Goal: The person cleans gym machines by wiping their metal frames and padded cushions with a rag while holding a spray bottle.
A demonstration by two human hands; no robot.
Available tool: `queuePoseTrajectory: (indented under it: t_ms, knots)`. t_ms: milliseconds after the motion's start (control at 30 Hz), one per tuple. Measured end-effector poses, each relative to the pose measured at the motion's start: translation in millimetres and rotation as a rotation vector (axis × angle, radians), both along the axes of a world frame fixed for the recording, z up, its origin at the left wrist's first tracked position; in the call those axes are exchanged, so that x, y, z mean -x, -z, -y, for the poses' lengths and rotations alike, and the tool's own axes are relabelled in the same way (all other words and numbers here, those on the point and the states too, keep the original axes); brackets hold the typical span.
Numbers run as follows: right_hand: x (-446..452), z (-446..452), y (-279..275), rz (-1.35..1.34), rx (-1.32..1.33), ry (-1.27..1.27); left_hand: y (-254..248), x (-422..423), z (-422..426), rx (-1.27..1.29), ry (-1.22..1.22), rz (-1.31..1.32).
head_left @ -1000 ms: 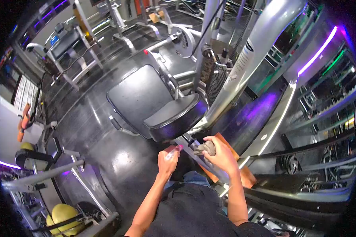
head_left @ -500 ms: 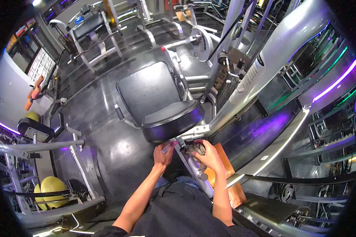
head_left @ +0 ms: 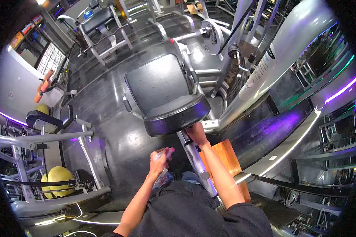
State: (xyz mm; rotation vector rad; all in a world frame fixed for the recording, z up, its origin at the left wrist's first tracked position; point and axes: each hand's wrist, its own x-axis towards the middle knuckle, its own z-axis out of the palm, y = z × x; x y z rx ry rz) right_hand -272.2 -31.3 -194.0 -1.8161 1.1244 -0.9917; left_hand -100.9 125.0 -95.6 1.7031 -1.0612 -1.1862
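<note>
My left hand (head_left: 158,161) is wrapped round a clear spray bottle (head_left: 160,180) with a pink top, held low in front of my body. My right hand (head_left: 196,133) reaches beneath the front of the black padded seat (head_left: 178,114), beside the grey metal post (head_left: 194,156) of the exercise machine. The seat hides its fingers, and no cloth shows there now. Behind the seat stands the black backrest (head_left: 158,81).
Under my right forearm lies a wooden board (head_left: 227,158). A thick silver frame tube (head_left: 261,75) slopes up on the right, near a weight plate (head_left: 213,37). Yellow balls (head_left: 60,181) sit on a rack at the left.
My right hand, which held a crumpled grey cloth beside the post, has moved forward under the seat. My left hand has drawn back from the seat with the spray bottle.
</note>
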Motion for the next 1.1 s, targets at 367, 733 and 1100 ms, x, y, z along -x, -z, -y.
queuePoseTrajectory:
  t_ms: [367,733,1100]
  knots:
    - [38,-28,-26,-0.017,-0.446,-0.076,11,-8,-10,-0.094,0.016,-0.034]
    - [-20,28,86,0.130,-0.180,0.043,3,-5,-11,-0.057,0.044,-0.051]
    - [53,-41,-60,-0.007,-0.222,-0.266,5,-20,-25,-0.046,0.024,-0.085]
